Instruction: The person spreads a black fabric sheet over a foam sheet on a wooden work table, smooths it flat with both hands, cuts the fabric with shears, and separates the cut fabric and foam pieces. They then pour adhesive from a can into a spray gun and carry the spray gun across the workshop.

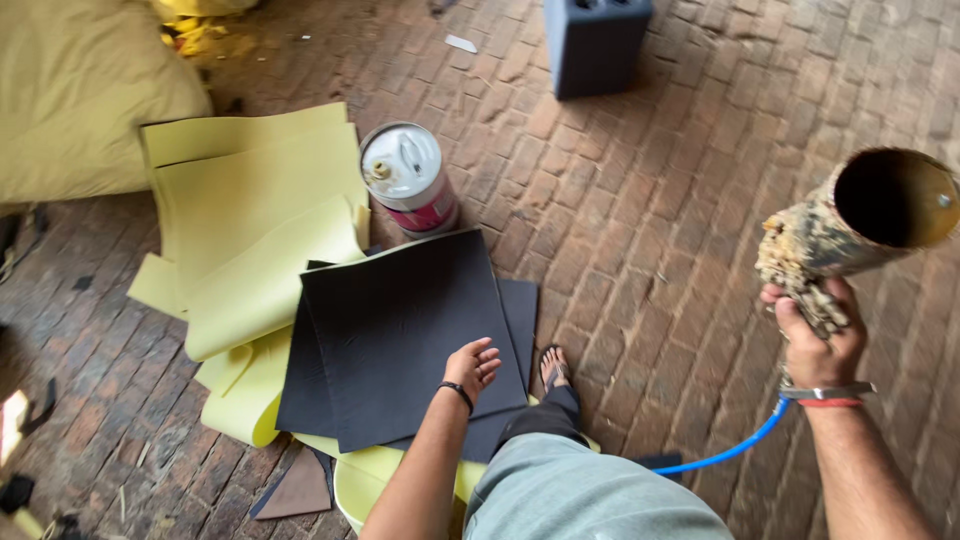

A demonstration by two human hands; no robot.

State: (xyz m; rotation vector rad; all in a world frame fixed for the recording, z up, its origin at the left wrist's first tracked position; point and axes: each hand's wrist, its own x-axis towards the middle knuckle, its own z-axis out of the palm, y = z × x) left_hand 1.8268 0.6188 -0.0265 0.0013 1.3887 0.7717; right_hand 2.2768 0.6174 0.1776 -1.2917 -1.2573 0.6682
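Gluing prep, by look of it. Left hand [473, 366] flat, fingers spread, pressing top black sheet [405, 335] on brick floor [640, 230]. Right hand [815, 340] clamped on glue-crusted spray pot [860, 220], raised, blue hose [735, 450] trailing. Next likely: aim pot at sheet, keep sheet pinned. Adhesive can [408, 178] beside yellow foam [250, 220].

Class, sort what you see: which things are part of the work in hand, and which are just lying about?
In use: black sheet under left hand; crusted spray tool in right hand; blue hose.

Lying about: yellow sheets, tin can, grey container, cushion.
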